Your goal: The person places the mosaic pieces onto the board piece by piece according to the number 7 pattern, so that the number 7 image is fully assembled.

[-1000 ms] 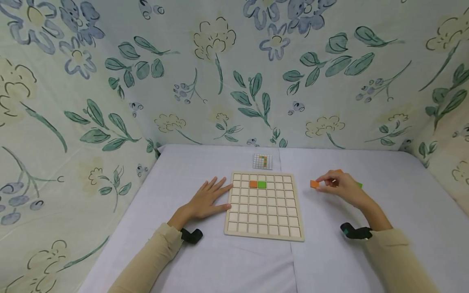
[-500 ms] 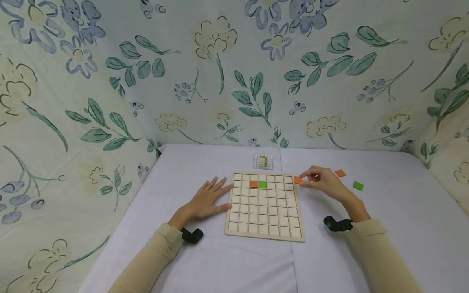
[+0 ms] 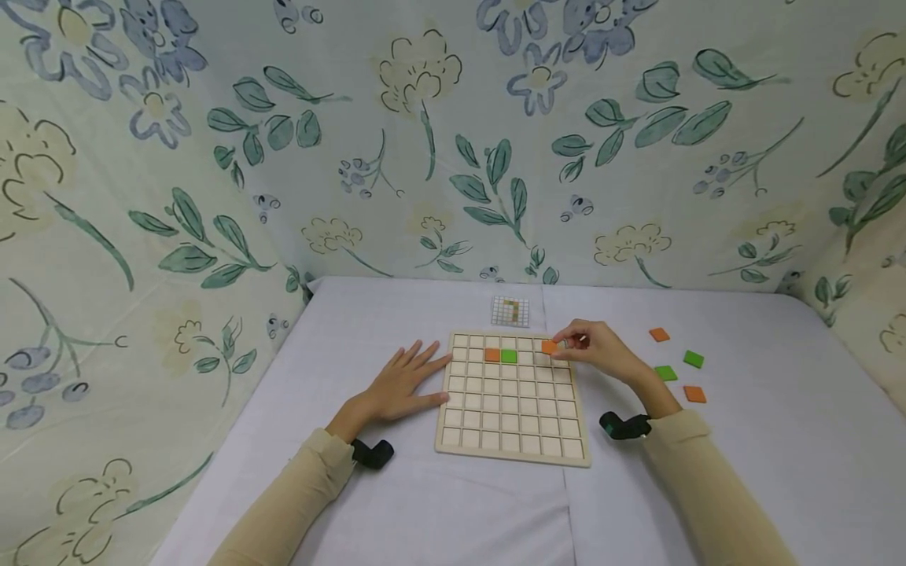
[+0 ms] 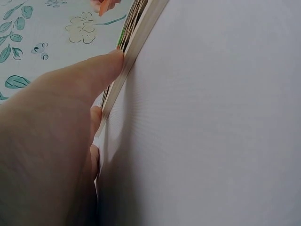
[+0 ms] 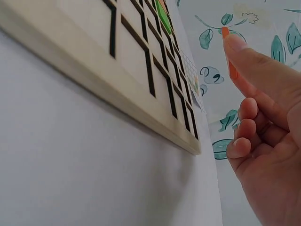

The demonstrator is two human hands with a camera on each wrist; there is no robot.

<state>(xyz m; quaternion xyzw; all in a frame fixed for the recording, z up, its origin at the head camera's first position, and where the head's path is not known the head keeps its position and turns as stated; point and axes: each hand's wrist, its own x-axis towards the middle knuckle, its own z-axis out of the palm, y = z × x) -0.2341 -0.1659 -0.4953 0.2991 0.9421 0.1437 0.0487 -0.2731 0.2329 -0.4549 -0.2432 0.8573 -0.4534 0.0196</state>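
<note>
A wooden grid board (image 3: 511, 454) lies on the white cloth, with an orange tile (image 3: 492, 355) and a green tile (image 3: 509, 356) side by side in its second row. My left hand (image 3: 399, 389) rests with spread, straight fingers against the board's left edge; the left wrist view shows the thumb (image 4: 106, 68) touching the board's side. Between thumb and index finger my right hand (image 3: 598, 350) pinches another orange tile (image 3: 549, 347). That tile is over the upper right part of the board, and the right wrist view shows the orange tile (image 5: 230, 56) held above it.
Loose tiles lie right of the board: an orange tile (image 3: 659, 335), a green tile (image 3: 694, 359), another green tile (image 3: 665, 373) and an orange tile (image 3: 695, 394). Behind the board lies a small card (image 3: 510, 311) with a coloured grid pattern. Floral fabric (image 3: 418, 157) hangs behind the table.
My right hand has moved left with the orange tile, from beside the loose tiles to above the board's upper right. More loose tiles are uncovered. My left hand has stayed at the board's edge.
</note>
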